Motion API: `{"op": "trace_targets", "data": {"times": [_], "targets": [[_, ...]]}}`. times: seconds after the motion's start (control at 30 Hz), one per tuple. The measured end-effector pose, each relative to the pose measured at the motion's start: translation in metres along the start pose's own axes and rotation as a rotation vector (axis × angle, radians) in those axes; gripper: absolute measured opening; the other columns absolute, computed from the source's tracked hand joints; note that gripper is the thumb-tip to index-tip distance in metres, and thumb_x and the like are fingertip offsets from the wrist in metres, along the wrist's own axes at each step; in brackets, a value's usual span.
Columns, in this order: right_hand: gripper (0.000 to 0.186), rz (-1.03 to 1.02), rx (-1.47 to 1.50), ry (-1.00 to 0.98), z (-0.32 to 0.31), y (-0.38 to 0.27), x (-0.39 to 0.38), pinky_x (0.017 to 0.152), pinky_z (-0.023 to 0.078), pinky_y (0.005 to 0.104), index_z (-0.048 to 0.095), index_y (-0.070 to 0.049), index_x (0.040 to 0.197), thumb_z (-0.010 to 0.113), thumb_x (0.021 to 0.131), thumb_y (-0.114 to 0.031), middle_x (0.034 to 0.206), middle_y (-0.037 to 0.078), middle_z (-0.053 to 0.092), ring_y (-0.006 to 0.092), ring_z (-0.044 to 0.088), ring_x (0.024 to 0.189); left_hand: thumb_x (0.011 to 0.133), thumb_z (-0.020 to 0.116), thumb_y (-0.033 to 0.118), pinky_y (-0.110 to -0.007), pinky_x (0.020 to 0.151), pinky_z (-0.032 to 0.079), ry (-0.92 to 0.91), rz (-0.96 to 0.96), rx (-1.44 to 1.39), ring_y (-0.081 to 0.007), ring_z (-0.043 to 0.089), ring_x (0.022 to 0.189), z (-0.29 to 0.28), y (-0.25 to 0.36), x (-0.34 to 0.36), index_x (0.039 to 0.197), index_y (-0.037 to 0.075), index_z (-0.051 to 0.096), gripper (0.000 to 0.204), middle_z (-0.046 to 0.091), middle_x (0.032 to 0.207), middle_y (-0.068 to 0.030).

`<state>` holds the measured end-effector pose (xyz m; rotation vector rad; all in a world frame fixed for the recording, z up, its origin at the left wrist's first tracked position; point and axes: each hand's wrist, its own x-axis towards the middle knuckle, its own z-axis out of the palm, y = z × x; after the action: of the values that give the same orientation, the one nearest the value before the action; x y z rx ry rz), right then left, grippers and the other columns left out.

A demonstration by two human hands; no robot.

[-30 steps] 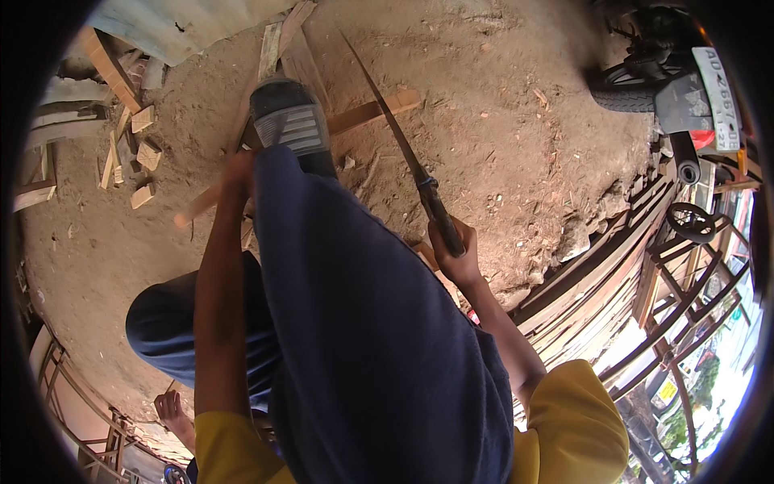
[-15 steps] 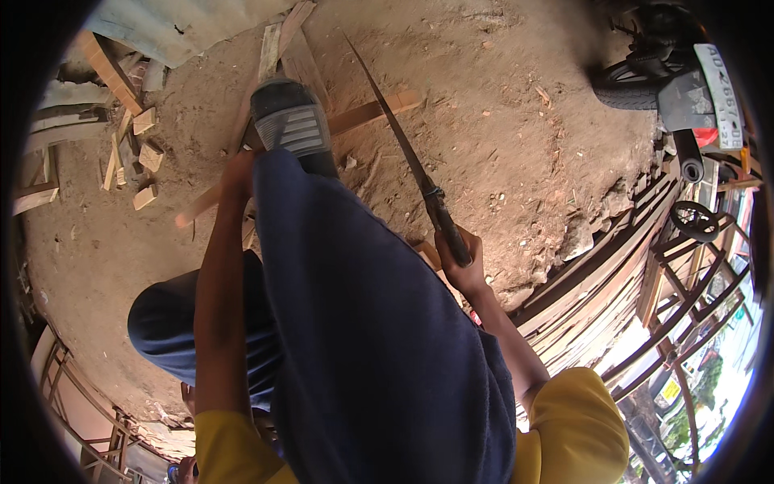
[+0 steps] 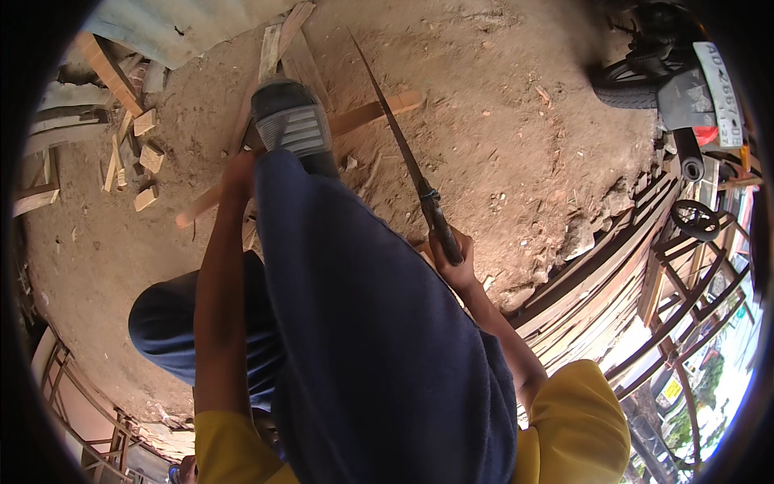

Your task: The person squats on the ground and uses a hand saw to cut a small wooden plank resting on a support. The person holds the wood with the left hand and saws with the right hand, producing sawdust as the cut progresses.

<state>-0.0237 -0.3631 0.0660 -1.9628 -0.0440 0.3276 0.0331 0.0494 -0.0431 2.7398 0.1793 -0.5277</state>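
Note:
My right hand (image 3: 453, 256) is closed round the dark handle of a handsaw (image 3: 397, 133), seen nearly edge-on. Its long narrow blade points up and away over the dirt, tapering to a thin tip, and blue binding shows where blade meets handle. A reddish wooden strip (image 3: 377, 113) lies slantwise on the ground, passing under my shoe (image 3: 290, 121). Left of the shoe, my left hand (image 3: 239, 171) is down at the strip; my raised leg (image 3: 355, 282) and the shoe hide its fingers. Whether the blade touches any wood cannot be made out.
Small wood offcuts (image 3: 150, 157) and planks (image 3: 109, 73) lie on the left. Boards (image 3: 298, 60) stretch beyond my shoe, near a corrugated metal sheet (image 3: 173, 28). A motorcycle wheel (image 3: 625, 87) stands far right, above stacked timber (image 3: 592, 278) and a metal frame (image 3: 685, 286).
My right hand and the handsaw have shifted slightly up and away, with the handle a little further left. My left hand, shoe and wooden strip stay nearly where they were.

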Motion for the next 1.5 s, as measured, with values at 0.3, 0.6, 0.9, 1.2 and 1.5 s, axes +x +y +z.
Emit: {"op": "trace_targets", "data": {"times": [0.3, 0.6, 0.9, 1.2, 1.5], "targets": [[0.020, 0.035, 0.049, -0.044, 0.022, -0.021, 0.061, 0.047, 0.034, 0.0264, 0.052, -0.001, 0.073, 0.058, 0.088, -0.013, 0.059, -0.003, 0.045, 0.0053, 0.041, 0.054, 0.071, 0.063, 0.025, -0.044, 0.076, 0.051, 0.065, 0.039, -0.051, -0.0363, 0.063, 0.087, -0.026, 0.024, -0.013, 0.103, 0.004, 0.062, 0.038, 0.066, 0.090, -0.0203], [0.021, 0.058, 0.020, 0.000, 0.020, -0.025, 0.050, 0.047, 0.032, 0.0254, 0.051, -0.001, 0.072, 0.058, 0.088, -0.012, 0.058, -0.004, 0.042, 0.0045, 0.039, 0.055, 0.074, 0.060, 0.021, -0.043, 0.076, 0.050, 0.073, 0.020, -0.015, -0.0364, 0.063, 0.088, 0.015, -0.008, 0.001, 0.105, 0.005, 0.062, 0.035, 0.066, 0.089, -0.0207], [0.012, 0.056, -0.133, -0.047, -0.015, -0.007, -0.018, 0.053, 0.041, 0.0305, 0.056, 0.001, 0.079, 0.058, 0.085, -0.008, 0.063, 0.006, 0.053, 0.0109, 0.048, 0.058, 0.077, 0.057, 0.021, -0.043, 0.077, 0.051, 0.034, 0.038, -0.004, -0.0339, 0.064, 0.087, 0.016, -0.013, 0.003, 0.109, 0.007, 0.062, 0.035, 0.066, 0.091, -0.0196], [0.018, 0.086, 0.075, -0.026, 0.019, -0.039, 0.081, 0.048, 0.033, 0.0263, 0.053, 0.000, 0.074, 0.057, 0.088, -0.011, 0.060, -0.003, 0.043, 0.0058, 0.040, 0.057, 0.075, 0.059, 0.028, -0.043, 0.078, 0.051, -0.009, -0.073, -0.053, -0.0341, 0.064, 0.090, -0.010, 0.018, -0.004, 0.108, 0.005, 0.061, 0.040, 0.066, 0.092, -0.0200], [0.016, 0.019, -0.112, -0.029, -0.011, -0.016, -0.011, 0.047, 0.036, 0.0299, 0.055, 0.001, 0.076, 0.057, 0.087, -0.011, 0.059, 0.002, 0.048, 0.0091, 0.045, 0.054, 0.073, 0.061, 0.027, -0.043, 0.079, 0.050, -0.007, -0.022, -0.021, -0.0345, 0.063, 0.092, 0.012, -0.011, 0.007, 0.112, 0.006, 0.060, 0.044, 0.066, 0.091, -0.0199]]}}
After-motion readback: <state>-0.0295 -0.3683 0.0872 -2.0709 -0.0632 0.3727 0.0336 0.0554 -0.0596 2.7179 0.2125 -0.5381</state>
